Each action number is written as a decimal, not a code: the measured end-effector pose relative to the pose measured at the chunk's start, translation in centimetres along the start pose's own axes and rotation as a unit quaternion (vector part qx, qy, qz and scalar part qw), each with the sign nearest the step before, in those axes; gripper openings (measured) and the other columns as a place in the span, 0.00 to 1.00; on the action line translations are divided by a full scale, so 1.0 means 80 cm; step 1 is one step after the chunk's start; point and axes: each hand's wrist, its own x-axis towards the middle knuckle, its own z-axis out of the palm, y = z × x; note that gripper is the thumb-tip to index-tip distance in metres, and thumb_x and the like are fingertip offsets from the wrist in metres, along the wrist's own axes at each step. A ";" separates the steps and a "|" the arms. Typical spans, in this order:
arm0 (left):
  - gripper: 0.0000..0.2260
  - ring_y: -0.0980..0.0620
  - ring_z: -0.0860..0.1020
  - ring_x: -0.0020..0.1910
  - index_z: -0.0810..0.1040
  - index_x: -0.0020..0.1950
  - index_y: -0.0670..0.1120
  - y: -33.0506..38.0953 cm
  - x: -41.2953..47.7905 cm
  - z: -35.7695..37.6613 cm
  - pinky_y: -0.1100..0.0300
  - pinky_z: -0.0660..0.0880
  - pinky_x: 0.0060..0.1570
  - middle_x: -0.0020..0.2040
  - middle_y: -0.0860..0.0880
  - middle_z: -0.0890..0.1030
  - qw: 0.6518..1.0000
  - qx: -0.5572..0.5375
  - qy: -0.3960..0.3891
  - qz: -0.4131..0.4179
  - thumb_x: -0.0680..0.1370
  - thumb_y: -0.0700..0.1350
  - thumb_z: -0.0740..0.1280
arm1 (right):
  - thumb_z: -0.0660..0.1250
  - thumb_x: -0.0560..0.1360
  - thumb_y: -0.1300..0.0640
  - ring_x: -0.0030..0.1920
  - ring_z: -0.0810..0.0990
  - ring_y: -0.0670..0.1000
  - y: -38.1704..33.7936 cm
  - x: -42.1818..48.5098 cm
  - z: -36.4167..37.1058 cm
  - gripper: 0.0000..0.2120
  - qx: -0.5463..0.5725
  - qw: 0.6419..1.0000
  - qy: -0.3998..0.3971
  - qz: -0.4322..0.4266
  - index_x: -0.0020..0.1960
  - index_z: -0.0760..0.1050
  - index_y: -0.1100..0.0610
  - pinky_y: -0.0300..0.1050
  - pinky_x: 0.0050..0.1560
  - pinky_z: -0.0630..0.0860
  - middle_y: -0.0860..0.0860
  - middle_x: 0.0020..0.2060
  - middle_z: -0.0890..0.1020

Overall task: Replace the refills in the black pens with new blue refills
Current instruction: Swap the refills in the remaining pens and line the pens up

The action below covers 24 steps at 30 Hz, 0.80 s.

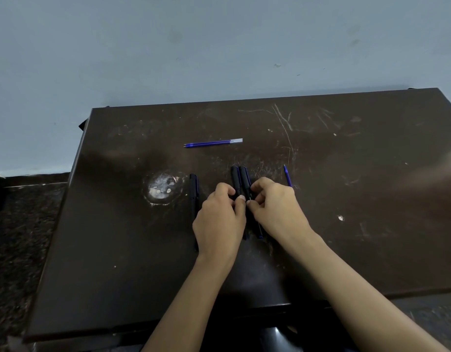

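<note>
Head view shows two black pens [236,179] lying parallel.

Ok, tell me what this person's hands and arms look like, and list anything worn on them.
Two bare hands, the left hand and right hand, with no gloves, rings or bracelets showing. The left forearm and right forearm are uncovered down to the frame's edge: no sleeve, watch or band in view. The visible thumbnail looks short, unpainted.
</note>
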 end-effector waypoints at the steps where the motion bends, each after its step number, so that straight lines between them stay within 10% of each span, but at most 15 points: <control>1: 0.09 0.60 0.72 0.35 0.75 0.56 0.51 0.000 0.000 0.000 0.70 0.59 0.27 0.43 0.54 0.80 1.000 -0.002 -0.003 0.003 0.78 0.52 0.64 | 0.68 0.73 0.59 0.45 0.80 0.52 0.000 0.000 0.001 0.13 0.000 1.000 0.001 -0.001 0.57 0.75 0.57 0.44 0.45 0.77 0.55 0.46 0.81; 24: 0.06 0.60 0.73 0.35 0.74 0.54 0.52 -0.003 0.002 -0.011 0.69 0.60 0.28 0.42 0.55 0.79 1.000 -0.001 0.015 0.017 0.79 0.49 0.63 | 0.69 0.74 0.55 0.40 0.77 0.46 0.005 0.005 -0.001 0.13 -0.001 1.000 0.011 -0.004 0.57 0.75 0.55 0.28 0.33 0.67 0.52 0.45 0.82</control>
